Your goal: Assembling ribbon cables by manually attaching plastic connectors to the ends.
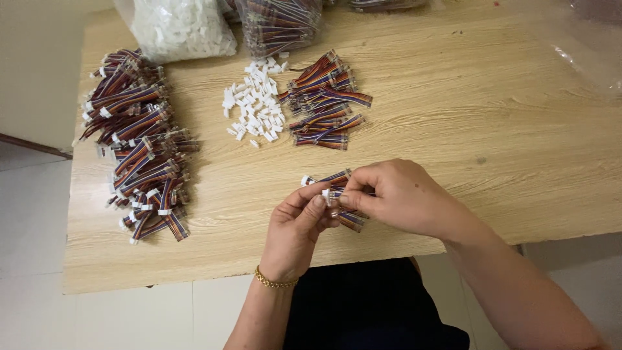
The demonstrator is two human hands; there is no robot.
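Head view: looks down on a wooden table [453, 129] and 2 bare hands near its front edge.
Left hand [297, 230]: fingers pinched together on a small white connector [327, 193] at the tip of a cable; a gold bracelet [275, 282] circles the wrist.
Right hand [398, 198]: fingers closed around a short multicoloured ribbon cable [353, 221], thumb and forefinger meeting the left hand's fingertips at the connector.
Held cable: sits between both hands, just above the table's front edge; one striped end pokes out below the right hand, and a second cable end with a white plug [306, 180] shows just above the left fingertips.
Small pile [324, 104]: loose ribbon cables lie at the table's centre, well beyond the hands.
White connectors [256, 104]: a scatter of tiny white plastic pieces, touching the small pile's left side.
Big pile [139, 142]: many cables with white plugs fitted, heaped along the table's left side.
Bags: a clear bag of white pieces [181, 26] and a clear bag of cables [278, 23] stand at the far edge.
Floor [32, 259]: pale tiles show left of and below the table.
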